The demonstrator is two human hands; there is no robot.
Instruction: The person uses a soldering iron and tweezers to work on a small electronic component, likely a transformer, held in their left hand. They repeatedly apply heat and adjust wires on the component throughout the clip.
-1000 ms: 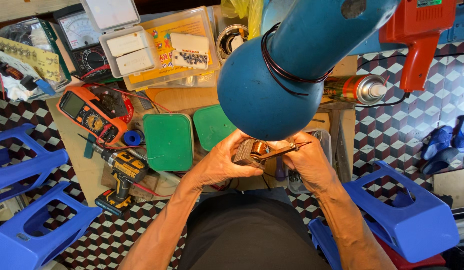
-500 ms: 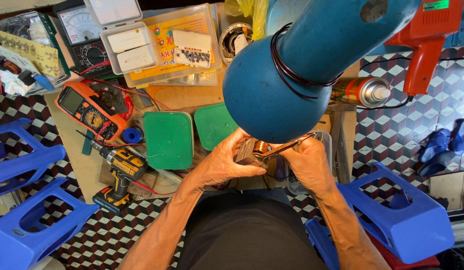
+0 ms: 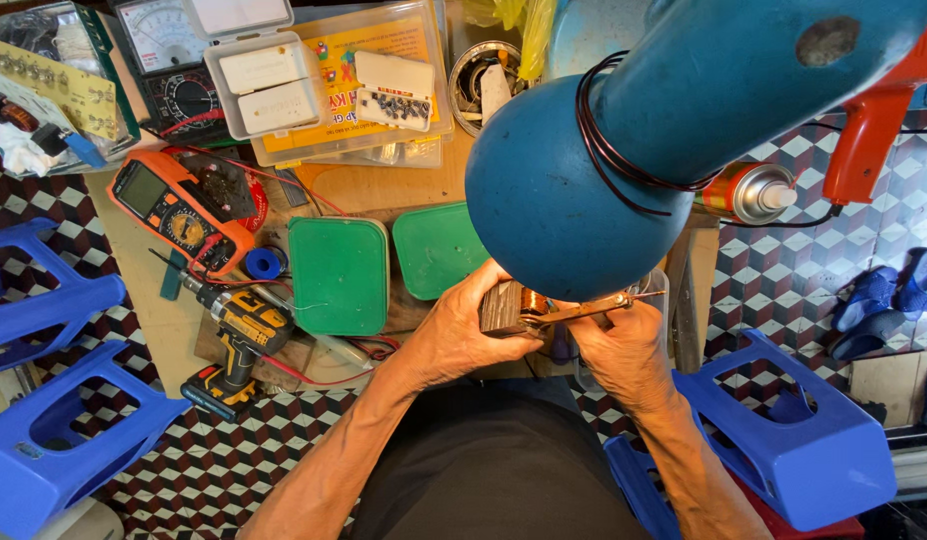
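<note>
Over a cluttered workbench, the left hand grips a small copper-wound motor core while the right hand pinches a thin tool against its windings, work seemingly needing a steady, careful push.

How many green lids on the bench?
2. The larger green lid lies right of the cordless drill; the smaller green lid sits beside it, just above the left hand, partly under the blue housing. More may be hidden there.
</note>
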